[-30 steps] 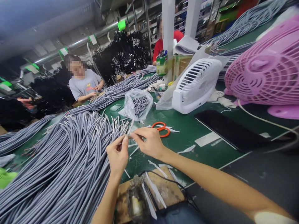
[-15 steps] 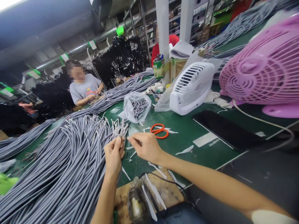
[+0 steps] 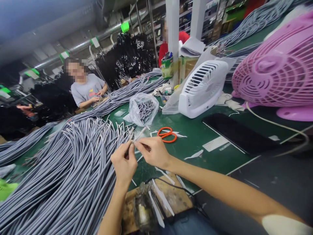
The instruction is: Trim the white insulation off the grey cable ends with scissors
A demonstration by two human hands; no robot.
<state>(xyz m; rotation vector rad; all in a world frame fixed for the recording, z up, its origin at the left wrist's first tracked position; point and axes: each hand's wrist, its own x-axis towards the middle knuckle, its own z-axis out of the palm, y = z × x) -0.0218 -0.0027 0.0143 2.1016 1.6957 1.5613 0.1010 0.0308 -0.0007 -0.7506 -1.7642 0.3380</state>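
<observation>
My left hand (image 3: 124, 163) pinches the end of one grey cable from the big bundle of grey cables (image 3: 68, 169) that lies across the green table (image 3: 195, 143). My right hand (image 3: 153, 150) meets it fingertip to fingertip and pinches a small pale sleeve (image 3: 139, 134) at the cable's tip. Both hands hover just above the table, in front of a clear plastic bag of small grey sleeves (image 3: 143, 111). Orange-handled scissors (image 3: 167, 134) lie just right of my right hand.
A white fan (image 3: 202, 89) and a pink fan (image 3: 276, 68) stand at the right, with a black flat slab (image 3: 237, 132) before them. A wooden block with a tool (image 3: 151, 204) sits near me. White paper strips litter the table. Two other people sit across the table.
My hands parted slightly half a second ago, then came together again at the cable tip. The view shifted a little; the sleeve now sticks out up and right of my fingers.
</observation>
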